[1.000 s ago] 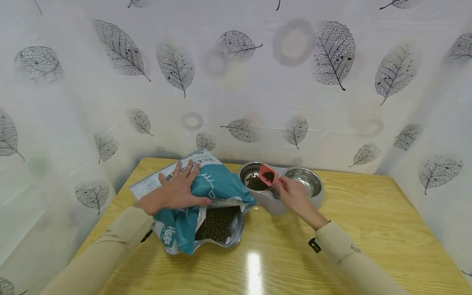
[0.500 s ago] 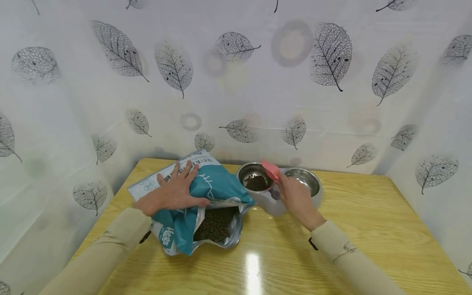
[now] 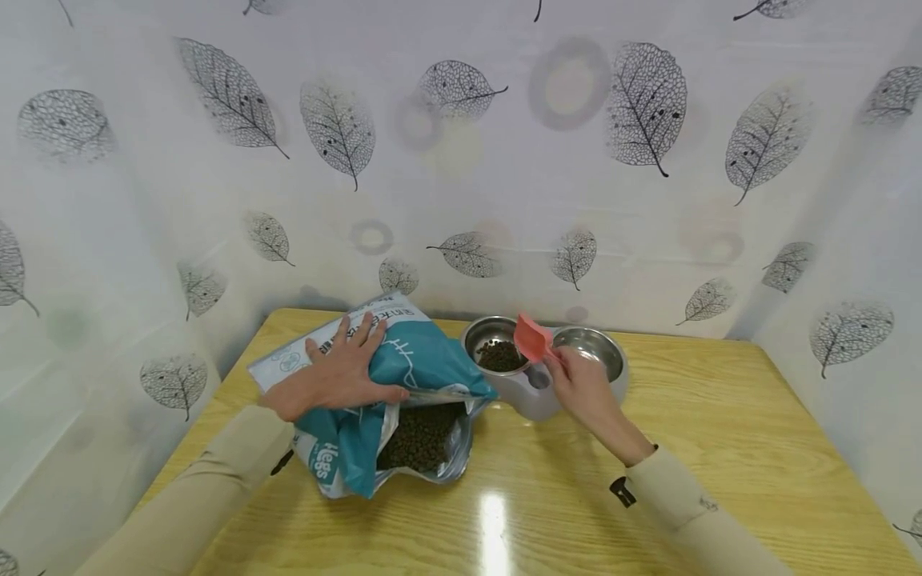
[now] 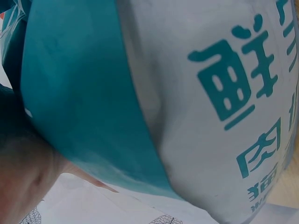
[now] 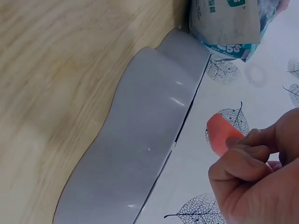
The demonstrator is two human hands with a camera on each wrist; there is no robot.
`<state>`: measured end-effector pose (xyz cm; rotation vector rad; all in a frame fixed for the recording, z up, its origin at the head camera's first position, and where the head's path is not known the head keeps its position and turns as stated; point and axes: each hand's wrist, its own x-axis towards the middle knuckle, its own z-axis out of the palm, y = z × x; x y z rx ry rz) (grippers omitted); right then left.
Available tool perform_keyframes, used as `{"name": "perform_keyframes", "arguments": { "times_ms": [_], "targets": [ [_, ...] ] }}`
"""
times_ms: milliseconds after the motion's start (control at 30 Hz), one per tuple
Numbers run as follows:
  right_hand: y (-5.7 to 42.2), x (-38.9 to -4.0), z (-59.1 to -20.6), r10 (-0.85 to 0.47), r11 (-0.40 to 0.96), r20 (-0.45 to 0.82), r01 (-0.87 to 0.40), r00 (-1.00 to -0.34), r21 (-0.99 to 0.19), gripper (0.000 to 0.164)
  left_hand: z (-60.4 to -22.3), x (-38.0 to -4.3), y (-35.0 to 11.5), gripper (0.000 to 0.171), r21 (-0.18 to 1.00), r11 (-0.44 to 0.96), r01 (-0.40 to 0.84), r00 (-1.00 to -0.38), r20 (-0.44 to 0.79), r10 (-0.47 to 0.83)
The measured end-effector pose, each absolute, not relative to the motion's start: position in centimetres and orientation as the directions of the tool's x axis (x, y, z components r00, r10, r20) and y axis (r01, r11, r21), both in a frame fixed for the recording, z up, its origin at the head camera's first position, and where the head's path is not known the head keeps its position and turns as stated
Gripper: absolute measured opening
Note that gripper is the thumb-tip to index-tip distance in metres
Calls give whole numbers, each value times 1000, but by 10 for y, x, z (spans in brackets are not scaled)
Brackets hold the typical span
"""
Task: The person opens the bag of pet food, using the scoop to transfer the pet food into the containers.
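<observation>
- Pink scoop (image 3: 535, 342), gripped in the right hand (image 3: 587, 388), above the double bowl (image 3: 529, 402), near kibble (image 3: 500, 357) in the left dish (image 3: 473, 334).
- Left hand (image 3: 342, 372) outspread on the teal-and-white bag (image 3: 434, 362), well apart from the scoop; more kibble in the bag's open mouth.

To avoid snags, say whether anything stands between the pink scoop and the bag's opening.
Yes: the left bowl, then the bag's teal corner, lie between scoop and opening; nothing visible covers the opening's near side.

"Hegs" (image 3: 326, 462) on the bag (image 3: 425, 352); "肉" (image 4: 260, 147) too (teal)
</observation>
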<state>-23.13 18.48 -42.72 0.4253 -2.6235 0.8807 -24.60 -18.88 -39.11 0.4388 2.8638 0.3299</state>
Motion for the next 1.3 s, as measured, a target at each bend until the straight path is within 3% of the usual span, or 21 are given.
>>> {"name": "perform_keyframes", "arguments": {
  "times_ms": [400,667,900,1300],
  "targets": [
    [195,-192,-432,-177,674,183,-254,-967,-693,24,-391,-246,-187,122,248,929,276,-928,-182,325],
    [195,-171,-432,-318,484,50,-207,-947,-850,32,-390,-245,-187,122,257,928,269,-928,-188,321],
    [185,-162,-437,-509,435,81,-337,-857,-835,39,-390,-245,-189,123,254,930,266,-931,-183,316],
    [142,-156,-444,-551,519,43,-383,-833,-764,43,-390,-245,-187,124,255,931,262,-932,-183,312]
  ]
}}
